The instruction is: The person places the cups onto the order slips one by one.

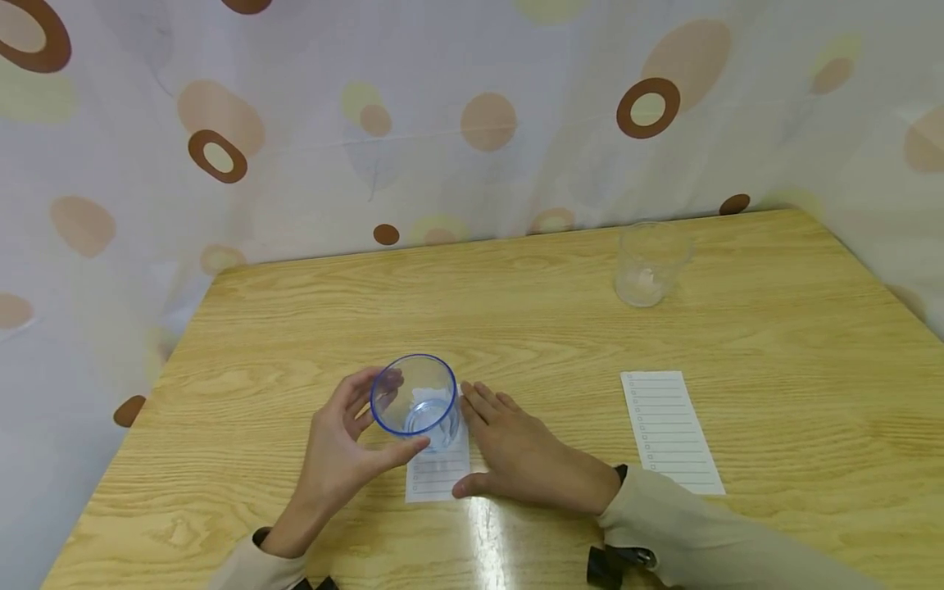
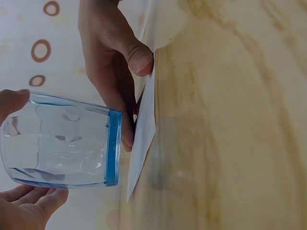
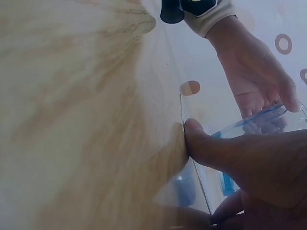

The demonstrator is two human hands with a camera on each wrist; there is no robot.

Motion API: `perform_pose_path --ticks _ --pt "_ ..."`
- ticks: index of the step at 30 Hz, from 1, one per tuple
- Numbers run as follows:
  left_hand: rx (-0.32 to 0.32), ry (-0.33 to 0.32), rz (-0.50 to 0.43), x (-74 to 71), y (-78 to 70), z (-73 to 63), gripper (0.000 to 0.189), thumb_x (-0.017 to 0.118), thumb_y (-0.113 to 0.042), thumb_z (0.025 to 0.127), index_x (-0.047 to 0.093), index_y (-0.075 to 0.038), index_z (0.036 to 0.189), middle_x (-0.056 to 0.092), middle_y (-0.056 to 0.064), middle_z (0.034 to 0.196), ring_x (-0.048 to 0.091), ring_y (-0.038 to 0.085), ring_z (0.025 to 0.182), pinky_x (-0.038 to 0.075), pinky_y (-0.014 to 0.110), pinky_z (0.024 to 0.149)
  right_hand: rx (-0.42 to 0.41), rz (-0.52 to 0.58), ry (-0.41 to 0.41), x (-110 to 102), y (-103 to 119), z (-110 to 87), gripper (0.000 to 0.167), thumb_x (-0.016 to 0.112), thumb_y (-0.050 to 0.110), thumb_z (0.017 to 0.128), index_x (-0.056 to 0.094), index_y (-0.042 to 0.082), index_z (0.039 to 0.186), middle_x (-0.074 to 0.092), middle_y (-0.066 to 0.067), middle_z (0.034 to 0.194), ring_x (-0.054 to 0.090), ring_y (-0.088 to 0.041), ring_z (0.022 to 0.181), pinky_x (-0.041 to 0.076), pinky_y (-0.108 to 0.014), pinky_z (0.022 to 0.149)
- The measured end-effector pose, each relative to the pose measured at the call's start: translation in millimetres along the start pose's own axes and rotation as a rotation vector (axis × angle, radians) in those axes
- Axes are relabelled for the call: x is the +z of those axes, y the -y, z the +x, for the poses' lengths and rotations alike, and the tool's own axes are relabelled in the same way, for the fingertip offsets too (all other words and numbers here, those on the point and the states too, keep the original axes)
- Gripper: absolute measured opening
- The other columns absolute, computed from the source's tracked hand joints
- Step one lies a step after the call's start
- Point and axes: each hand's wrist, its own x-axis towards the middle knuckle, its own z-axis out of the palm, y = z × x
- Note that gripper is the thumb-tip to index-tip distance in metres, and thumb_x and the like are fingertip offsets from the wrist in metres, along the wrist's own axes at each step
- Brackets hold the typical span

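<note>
Cloth [image 1: 435,180] printed with brown, peach and yellow rounds hangs behind everything, filling the 12 o'clock side of our head view and running down towards 9 o'clock. Next in size we find the wooden table [image 1: 295,328], its pale grain catching a bright streak of light near 6 o'clock. Two beige sleeves come in from below, the right sleeve [image 1: 708,533] from about 4 o'clock and the left sleeve [image 1: 254,565] from about 7. Of the hands, we see the right hand [image 1: 527,455] released, fingers straight, lying along the 3 o'clock edge of a lined sheet [image 1: 438,479], thumb by its near corner. The left hand [image 1: 339,451] is grasping a blue-rimmed glass [image 1: 420,401] from its 8 o'clock side, thumb in front and fingers round the back. A second lined sheet [image 1: 674,426] lies well apart at the glass's 3 o'clock, its near left corner hidden by the right sleeve. A clear vessel [image 1: 652,266] stands at 2 o'clock from the glass, near the table's far edge. The blue-rimmed glass we judge mouth up, and our left wrist view shows its base just off the first sheet. Smallest, a black device [image 1: 606,567] sits under the right cuff.
</note>
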Motion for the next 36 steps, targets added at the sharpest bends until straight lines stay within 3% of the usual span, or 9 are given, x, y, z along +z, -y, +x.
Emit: perform_pose_path --ticks 7,17,27,36 --pt "-0.035 0.02 0.002 3.1 2.9 -6.1 0.081 0.089 0.001 0.062 0.047 0.004 0.131 0.057 0.016 0.13 0.052 0.026 0.125 0.045 0.03 0.1 0.002 -0.009 0.01 1 -1 1.2 0.104 0.068 0.06 0.08 0.027 -0.01 0.147 0.018 -0.023 0.156 0.016 -0.035 0.145 0.017 -0.046 0.117" --pt "-0.017 0.038 0.007 6.0 6.4 -6.8 0.081 0.09 -0.001 0.061 0.049 0.0 0.131 0.057 0.018 0.13 0.051 0.026 0.125 0.045 0.036 0.1 0.004 -0.001 0.007 2 -1 1.2 0.105 0.068 0.06 0.079 0.027 -0.009 0.147 0.017 -0.022 0.157 0.015 -0.035 0.145 0.016 -0.046 0.117" --pt "-0.027 0.036 0.007 7.4 5.5 -8.3 0.083 0.091 0.0 0.058 0.048 0.001 0.13 0.057 0.018 0.13 0.051 0.026 0.126 0.044 0.032 0.101 0.008 -0.002 -0.003 1 -1 1.3 0.104 0.07 0.059 0.078 0.03 -0.01 0.146 0.019 -0.023 0.156 0.017 -0.035 0.144 0.018 -0.046 0.117" --pt "0.003 0.038 0.036 7.7 6.0 -11.5 0.081 0.092 -0.002 0.058 0.049 0.0 0.127 0.059 0.015 0.126 0.053 0.024 0.122 0.044 0.035 0.102 0.008 0.001 0.003 1 -1 1.2 0.105 0.07 0.059 0.078 0.029 -0.01 0.146 0.018 -0.023 0.157 0.016 -0.036 0.144 0.018 -0.046 0.117"
